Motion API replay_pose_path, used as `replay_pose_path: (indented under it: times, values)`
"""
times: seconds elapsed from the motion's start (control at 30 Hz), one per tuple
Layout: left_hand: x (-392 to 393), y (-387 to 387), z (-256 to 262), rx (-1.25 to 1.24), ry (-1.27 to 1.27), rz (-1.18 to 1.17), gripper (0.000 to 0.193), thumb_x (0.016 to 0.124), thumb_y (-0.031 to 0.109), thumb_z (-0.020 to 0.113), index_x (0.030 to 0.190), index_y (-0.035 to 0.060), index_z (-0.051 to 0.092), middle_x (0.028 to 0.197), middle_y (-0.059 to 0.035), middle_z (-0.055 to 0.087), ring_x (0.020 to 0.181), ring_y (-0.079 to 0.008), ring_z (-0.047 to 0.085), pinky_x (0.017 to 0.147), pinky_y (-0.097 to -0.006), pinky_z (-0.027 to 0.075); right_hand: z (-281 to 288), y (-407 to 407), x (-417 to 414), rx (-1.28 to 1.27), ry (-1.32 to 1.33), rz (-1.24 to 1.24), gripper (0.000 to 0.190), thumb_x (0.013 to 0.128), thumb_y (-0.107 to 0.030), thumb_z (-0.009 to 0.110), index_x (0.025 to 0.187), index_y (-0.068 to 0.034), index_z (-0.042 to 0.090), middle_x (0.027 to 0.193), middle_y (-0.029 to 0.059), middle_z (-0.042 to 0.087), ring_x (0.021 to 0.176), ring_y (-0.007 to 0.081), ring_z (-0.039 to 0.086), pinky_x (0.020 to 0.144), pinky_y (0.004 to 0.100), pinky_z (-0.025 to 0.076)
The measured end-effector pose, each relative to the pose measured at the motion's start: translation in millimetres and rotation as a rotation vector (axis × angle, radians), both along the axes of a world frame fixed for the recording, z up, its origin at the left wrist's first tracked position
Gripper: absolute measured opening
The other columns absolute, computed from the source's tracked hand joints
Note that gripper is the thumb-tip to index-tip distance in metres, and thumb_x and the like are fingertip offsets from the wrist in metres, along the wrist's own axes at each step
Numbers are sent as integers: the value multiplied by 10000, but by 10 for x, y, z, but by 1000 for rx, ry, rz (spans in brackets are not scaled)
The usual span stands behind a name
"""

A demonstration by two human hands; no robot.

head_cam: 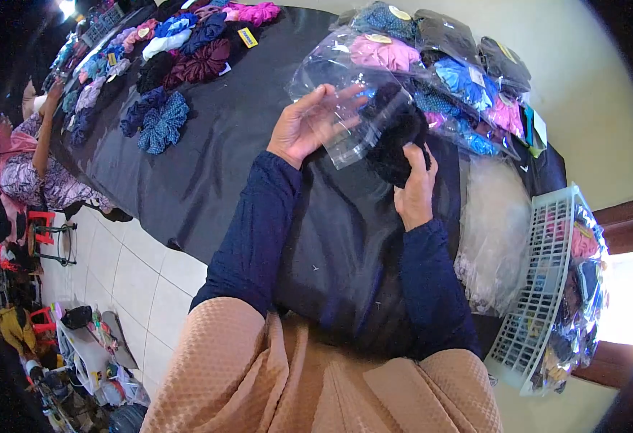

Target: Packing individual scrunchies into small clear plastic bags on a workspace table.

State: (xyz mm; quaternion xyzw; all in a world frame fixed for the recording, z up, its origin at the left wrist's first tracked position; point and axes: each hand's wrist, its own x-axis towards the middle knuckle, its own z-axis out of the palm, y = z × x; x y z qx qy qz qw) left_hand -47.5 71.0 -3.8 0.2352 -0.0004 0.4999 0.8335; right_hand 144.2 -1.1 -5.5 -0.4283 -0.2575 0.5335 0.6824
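My left hand holds up a clear plastic bag, its fingers spread and seen through the film. I cannot tell whether those fingers are inside the bag or behind it. My right hand grips a fuzzy black scrunchie between thumb and fingers, close beside the bag's lower edge. The bag's film partly overlaps the scrunchie. Just beyond both hands lie several packed scrunchies in clear bags, among them a pink scrunchie and a blue scrunchie.
Loose scrunchies lie heaped at the far left of the black-covered table, with a dotted blue scrunchie nearer. On the right are a stack of clear bags and a plastic basket of packed goods. Another person sits at left.
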Motion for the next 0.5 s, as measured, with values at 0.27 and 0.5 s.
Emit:
replay_pose_path:
  times: [0.27,0.5]
  values:
    - [-16,-50,-49,-22,326,73,165,874,153,622,996,45,650,1054,-57,639,947,-147,587,878,-307,462,57,-54,-27,69,-226,199,462,884,-222,570,1269,14,474,1201,75,523,1080,163,476,965,283,346]
    - [64,-65,-42,165,675,91,216,837,153,674,1011,26,666,982,-42,667,932,-123,610,839,-260,475,0,82,-59,287,-282,15,395,966,-258,438,1262,1,480,1199,81,524,1116,159,453,988,282,323]
